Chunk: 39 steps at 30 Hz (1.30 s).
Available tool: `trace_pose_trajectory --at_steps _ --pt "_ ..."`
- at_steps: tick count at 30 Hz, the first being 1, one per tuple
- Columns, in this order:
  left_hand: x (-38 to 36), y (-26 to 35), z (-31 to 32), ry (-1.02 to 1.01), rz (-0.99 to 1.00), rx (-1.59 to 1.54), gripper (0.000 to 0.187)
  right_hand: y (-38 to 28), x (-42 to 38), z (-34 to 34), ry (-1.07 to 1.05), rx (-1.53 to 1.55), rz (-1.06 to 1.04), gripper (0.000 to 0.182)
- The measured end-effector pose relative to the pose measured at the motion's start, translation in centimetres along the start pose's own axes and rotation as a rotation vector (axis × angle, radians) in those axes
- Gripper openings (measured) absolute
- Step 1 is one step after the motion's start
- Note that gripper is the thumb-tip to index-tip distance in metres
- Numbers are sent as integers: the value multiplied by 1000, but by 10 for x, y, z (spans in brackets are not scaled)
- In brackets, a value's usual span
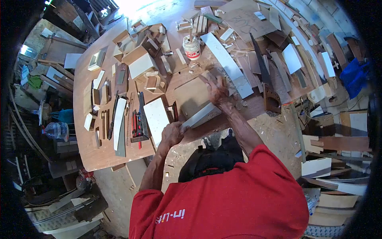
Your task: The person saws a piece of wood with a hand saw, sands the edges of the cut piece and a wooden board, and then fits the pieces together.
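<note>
My left hand (172, 134) is closed around the near end of a narrow white strip (199, 114), at the front edge of the table. The strip slants up to the right toward my right wrist. My right hand (218, 91) bends its fingers over a small tan block (207, 76), which rests at the far right of a flat brown board (192, 93). My right palm hides part of the block. Just left of my left hand lies a white-faced panel (156, 119). Dust and shavings lie around my right hand.
A white tub (191, 48) with a stick in it stands beyond the board. To the right are a long white plank (227, 63) and a handsaw (271, 97). Small wooden box frames (143, 63) and a hammer (140, 138) lie left. Wood offcuts crowd the far right.
</note>
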<state>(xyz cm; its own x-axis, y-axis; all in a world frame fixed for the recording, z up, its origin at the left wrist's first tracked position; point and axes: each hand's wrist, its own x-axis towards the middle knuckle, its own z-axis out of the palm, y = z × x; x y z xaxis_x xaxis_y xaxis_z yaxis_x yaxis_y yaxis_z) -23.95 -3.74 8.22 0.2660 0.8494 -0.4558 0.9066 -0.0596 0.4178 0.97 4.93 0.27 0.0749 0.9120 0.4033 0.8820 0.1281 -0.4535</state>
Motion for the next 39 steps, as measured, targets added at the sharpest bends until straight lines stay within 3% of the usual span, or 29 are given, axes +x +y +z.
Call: trace_pose_trajectory --at_steps 7,9,12,16,18,19,21,24,25,27,29,30,34,36,39 --pt "8 0 1 24 -97 -47 44 2 -4 23 -87 34 59 48" --pt "10 3 1 3 -195 -6 43 -1 -6 26 22 -106 23 43" --pt "6 9 3 23 -220 18 42 -1 -6 22 -28 -69 52 43" --pt "0 -10 5 37 -38 -4 40 10 -6 26 8 -51 10 42" --pt "-7 -32 1 -363 -16 -388 39 11 -5 19 -60 12 -80 42" --pt "-11 -46 2 -359 -13 -386 39 12 -5 19 -55 12 -82 42" --pt "-23 -68 6 -506 -167 -770 40 9 -7 19 -13 58 -28 41" --pt "-17 -66 15 -338 -68 -678 33 -5 -8 17 6 89 -163 44" --pt "-11 -61 19 -245 10 -580 33 -14 -14 19 8 84 -162 44" --pt "-1 -48 21 -224 -8 -646 34 -40 -29 26 -31 76 -85 50" --pt "8 -36 18 -136 -16 -523 35 -57 -36 21 -97 106 -41 50" --pt "13 -39 19 -130 -14 -475 37 -60 -36 19 -164 144 -4 51" --pt "19 -43 28 -73 -32 -350 38 -59 -43 33 -110 3 -1 51" --pt "20 -40 31 -79 -108 -262 34 -60 -41 30 -234 14 46 51" --pt "19 -36 29 -64 -124 -214 33 -62 -41 29 -253 28 79 52"
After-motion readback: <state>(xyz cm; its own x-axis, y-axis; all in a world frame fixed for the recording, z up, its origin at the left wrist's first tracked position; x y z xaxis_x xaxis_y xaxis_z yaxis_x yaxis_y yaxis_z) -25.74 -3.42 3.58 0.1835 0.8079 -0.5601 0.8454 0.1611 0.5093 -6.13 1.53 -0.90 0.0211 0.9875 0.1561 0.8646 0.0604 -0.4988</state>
